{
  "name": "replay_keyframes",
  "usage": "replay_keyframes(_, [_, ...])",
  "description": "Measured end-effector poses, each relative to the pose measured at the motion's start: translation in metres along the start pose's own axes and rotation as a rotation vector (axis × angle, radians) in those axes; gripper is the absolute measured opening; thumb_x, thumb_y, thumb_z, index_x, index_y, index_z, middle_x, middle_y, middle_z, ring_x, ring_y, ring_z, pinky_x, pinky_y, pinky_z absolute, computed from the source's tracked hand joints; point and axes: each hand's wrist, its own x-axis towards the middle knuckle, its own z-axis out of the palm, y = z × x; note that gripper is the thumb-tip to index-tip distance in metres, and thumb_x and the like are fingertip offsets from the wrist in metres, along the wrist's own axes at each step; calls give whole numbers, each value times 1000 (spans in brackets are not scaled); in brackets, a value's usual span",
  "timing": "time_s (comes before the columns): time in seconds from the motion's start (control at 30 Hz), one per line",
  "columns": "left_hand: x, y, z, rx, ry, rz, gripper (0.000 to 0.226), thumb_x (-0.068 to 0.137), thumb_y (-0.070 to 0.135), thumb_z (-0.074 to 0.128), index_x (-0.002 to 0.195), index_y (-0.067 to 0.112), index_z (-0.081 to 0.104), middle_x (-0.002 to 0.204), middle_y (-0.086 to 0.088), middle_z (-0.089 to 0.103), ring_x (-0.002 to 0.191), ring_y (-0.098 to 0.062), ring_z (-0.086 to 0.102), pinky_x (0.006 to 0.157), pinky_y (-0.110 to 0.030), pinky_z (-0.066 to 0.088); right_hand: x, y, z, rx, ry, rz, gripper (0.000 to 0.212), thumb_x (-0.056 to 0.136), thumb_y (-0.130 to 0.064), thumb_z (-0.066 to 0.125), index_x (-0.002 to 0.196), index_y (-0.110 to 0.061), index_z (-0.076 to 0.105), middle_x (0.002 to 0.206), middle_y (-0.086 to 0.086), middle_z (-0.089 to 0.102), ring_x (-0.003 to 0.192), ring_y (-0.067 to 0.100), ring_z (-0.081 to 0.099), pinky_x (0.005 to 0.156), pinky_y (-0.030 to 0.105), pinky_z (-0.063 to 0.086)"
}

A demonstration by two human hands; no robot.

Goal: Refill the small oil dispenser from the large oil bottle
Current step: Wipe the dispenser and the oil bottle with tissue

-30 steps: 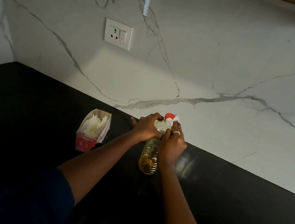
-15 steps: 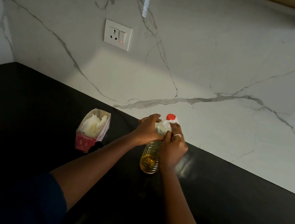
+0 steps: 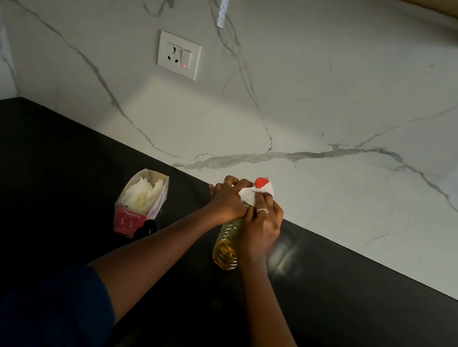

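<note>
Now left hand grips bottle; right hand, tissue.

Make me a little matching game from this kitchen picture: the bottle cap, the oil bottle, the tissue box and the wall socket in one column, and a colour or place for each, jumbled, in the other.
1. bottle cap
2. oil bottle
3. tissue box
4. wall socket

A. on the marble wall, small light lit
B. gripped by left hand; right hand holds white tissue against it
C. red, showing above the hands
D. standing open on the black counter

Pairs: 1-C, 2-B, 3-D, 4-A.
</note>
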Motion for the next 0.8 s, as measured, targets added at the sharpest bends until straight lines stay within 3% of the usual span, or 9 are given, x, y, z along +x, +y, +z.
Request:
replay_keyframes(0.13, [-3, 3, 5, 21, 62, 41, 41, 95, 37, 43, 133, 22, 40, 144, -7, 33, 138, -31, 23, 116, -51, 1, -1, 0, 1, -20, -39, -7, 31, 77, 2, 67, 108, 6, 65, 108, 21, 68, 103, 42, 61, 80, 47, 54])
replay_keyframes(0.3, [-9, 5, 1, -68, 32, 59, 42, 95, 36, 44, 128, 11, 36, 132, -10, 49, 136, -27, 29, 114, -51, -7, 1, 3, -4, -48, -52, -147, 31, 84, -9, 49, 106, 3, 68, 105, 16, 70, 104, 31, 59, 81, 41, 55])
replay_keyframes(0.5, [-13, 5, 5, -181, 84, 15, 47, 94, 37, 46, 134, 17, 33, 131, -10, 50, 137, -27, 25, 114, -49, -10, 8, 9, -5, -89, -79, -248, 38, 85, -12, 39, 105, 2, 69, 105, 15, 71, 108, 21, 42, 81, 40, 55])
replay_keyframes(0.8, [-14, 9, 14, -115, 112, 38, 49, 94, 40, 44, 139, 25, 32, 144, -6, 38, 138, -33, 21, 112, -53, -9, -1, 16, -15, -52, -43, -177, 37, 84, -10, 41, 104, 2, 69, 106, 15, 70, 102, 35, 62, 86, 38, 52])
